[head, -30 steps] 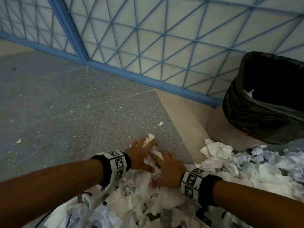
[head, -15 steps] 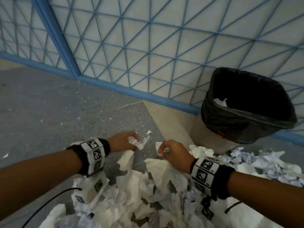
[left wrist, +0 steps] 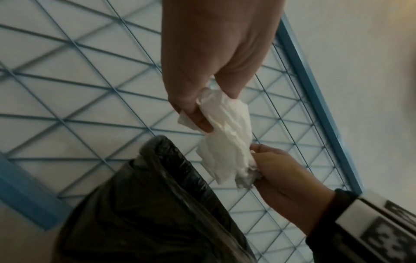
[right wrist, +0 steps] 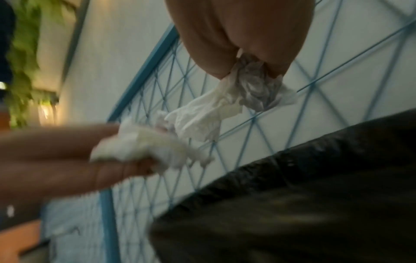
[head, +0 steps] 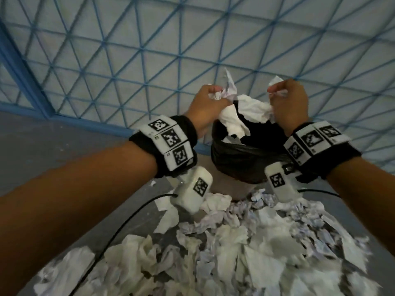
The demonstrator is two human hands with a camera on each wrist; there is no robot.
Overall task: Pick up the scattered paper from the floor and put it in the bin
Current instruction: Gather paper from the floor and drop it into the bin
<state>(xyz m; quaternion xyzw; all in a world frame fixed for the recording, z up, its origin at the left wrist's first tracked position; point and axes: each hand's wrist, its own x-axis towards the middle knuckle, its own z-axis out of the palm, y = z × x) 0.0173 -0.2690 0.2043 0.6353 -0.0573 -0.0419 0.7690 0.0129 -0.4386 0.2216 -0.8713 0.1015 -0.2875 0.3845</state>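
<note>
2 hands [head: 208, 103] raised over bin [head: 241, 154], gripping paper [head: 245, 112]

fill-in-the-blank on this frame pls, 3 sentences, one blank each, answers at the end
1. Both the left hand and the right hand hold crumpled ____ above the bin.
2. The bin is lined with a ____ plastic bag.
3. The paper pile lies on the ____ in front of the bin.

Missing words: paper; black; floor
</note>
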